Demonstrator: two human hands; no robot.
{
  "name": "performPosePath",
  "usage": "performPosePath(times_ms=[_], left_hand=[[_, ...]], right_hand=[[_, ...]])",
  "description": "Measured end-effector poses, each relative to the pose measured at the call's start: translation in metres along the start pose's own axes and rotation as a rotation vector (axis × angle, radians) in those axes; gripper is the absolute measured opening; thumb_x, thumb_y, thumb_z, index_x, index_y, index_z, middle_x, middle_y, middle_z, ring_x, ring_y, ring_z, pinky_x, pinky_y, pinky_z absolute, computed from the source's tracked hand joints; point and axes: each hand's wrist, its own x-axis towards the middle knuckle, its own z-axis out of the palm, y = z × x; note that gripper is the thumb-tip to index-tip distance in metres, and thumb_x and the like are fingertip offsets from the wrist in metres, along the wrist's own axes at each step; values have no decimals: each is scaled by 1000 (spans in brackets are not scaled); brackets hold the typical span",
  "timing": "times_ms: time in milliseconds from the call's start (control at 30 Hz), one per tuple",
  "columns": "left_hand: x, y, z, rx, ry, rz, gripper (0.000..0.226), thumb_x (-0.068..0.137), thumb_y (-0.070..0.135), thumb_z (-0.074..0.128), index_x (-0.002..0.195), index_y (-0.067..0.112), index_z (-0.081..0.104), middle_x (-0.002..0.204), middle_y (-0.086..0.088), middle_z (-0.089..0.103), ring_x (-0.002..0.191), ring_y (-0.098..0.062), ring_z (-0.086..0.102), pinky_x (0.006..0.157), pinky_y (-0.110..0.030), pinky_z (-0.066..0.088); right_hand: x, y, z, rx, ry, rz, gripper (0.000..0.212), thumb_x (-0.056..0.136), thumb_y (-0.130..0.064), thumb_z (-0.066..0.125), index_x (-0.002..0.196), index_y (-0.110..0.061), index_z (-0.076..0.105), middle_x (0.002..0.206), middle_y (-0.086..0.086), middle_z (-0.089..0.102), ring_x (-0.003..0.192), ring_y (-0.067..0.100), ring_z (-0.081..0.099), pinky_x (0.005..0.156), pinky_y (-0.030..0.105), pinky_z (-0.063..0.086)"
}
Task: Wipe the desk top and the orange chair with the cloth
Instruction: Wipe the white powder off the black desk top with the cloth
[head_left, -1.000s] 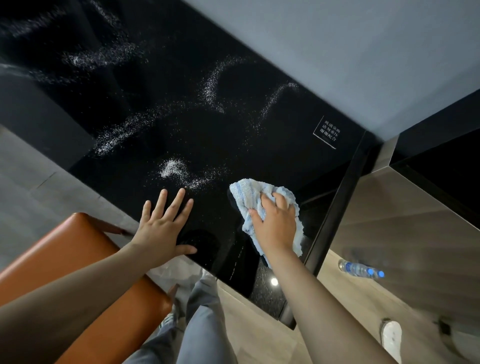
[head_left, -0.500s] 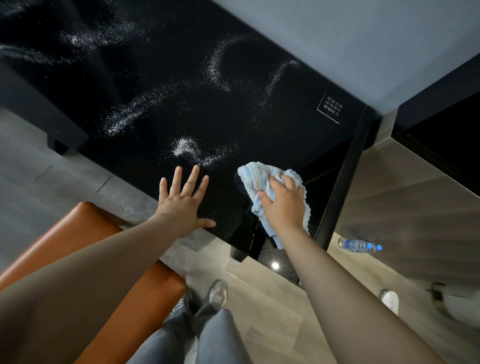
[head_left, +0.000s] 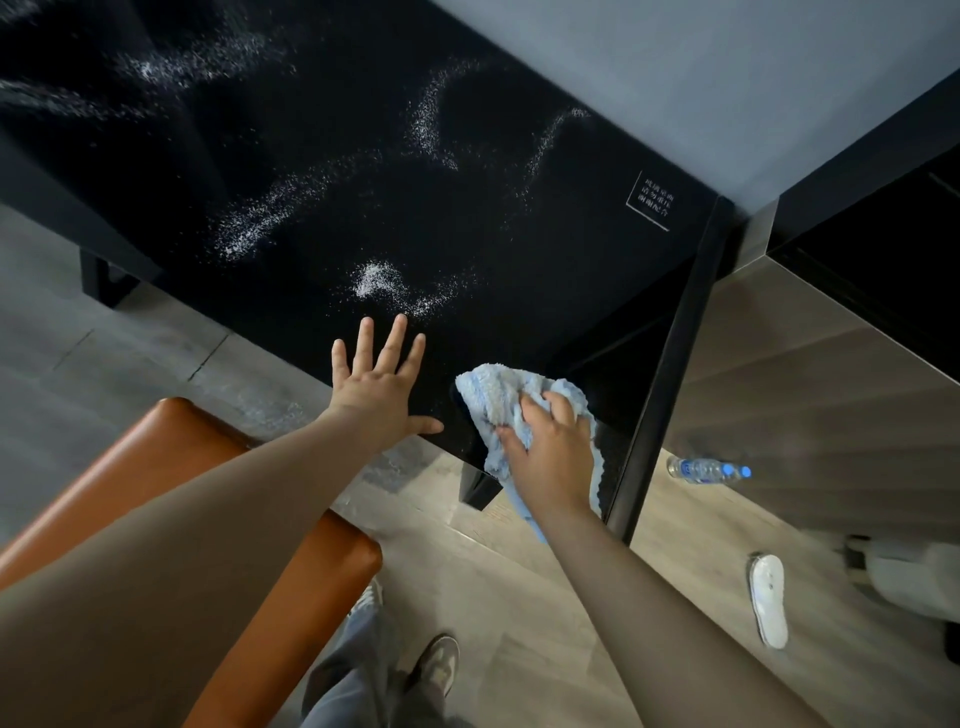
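The black glossy desk top (head_left: 519, 244) carries streaks and small heaps of white powder (head_left: 379, 280). My right hand (head_left: 550, 447) grips a bunched light blue cloth (head_left: 493, 395) at the desk's near right corner, part of the cloth hanging over the edge. My left hand (head_left: 376, 384) lies flat with spread fingers on the desk's near edge, just left of the cloth. The orange chair (head_left: 171, 457) stands at lower left, partly hidden under my left forearm.
A black post (head_left: 670, 374) bounds the desk on the right, with a wooden panel beyond it. A water bottle (head_left: 706, 470) and a white slipper (head_left: 769, 597) lie on the floor at right. My legs and shoes (head_left: 436, 665) are at the bottom.
The view has drawn back from the desk. My right hand with the cloth has slid toward the near corner, and the cloth now hangs over the edge. My left hand stays flat.
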Motion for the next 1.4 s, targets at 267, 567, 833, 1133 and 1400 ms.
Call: performPosePath(times_ms=[267, 567, 833, 1133, 1400], left_hand=[[0, -5, -6, -22, -31, 34, 119, 73, 73, 59, 149, 27, -20, 152, 0, -36, 140, -37, -30, 114, -59, -7], [1, -7, -16, 18, -79, 35, 123, 73, 61, 70, 150, 27, -19, 154, 0, -34, 141, -37, -26, 115, -59, -2], [-1, -6, -18, 51, -78, 36, 123, 72, 63, 69, 150, 26, -18, 154, -2, -33, 142, -39, -24, 115, -59, 1], [-2, -9, -19, 18, -32, 56, 121, 72, 60, 72, 152, 26, -12, 157, -1, -27, 144, -37, -19, 116, -58, 4], [-1, -14, -37, -54, -44, 80, 103, 79, 62, 64, 154, 21, 8, 161, 0, -11, 147, -34, -6, 117, -52, 19]], right_hand=[[-27, -2, 6, -7, 13, -2, 43, 89, -45, 60, 127, -25, 59, 130, -3, 48, 112, 25, 44, 86, 34, 44], [-53, -5, 7, 19, -50, -4, 43, 89, -44, 60, 129, -28, 58, 133, -5, 45, 113, 23, 42, 87, 33, 46], [-70, -5, -1, 88, -157, -7, 42, 88, -41, 62, 129, -32, 57, 133, -12, 43, 116, 14, 42, 93, 24, 40], [-47, -5, -46, 248, 43, 70, 37, 86, -39, 64, 120, -28, 64, 122, -11, 51, 106, 12, 53, 86, 28, 47], [4, -6, -91, 352, 175, 89, 46, 85, -43, 65, 127, -22, 61, 123, -11, 50, 108, 11, 52, 90, 32, 48]])
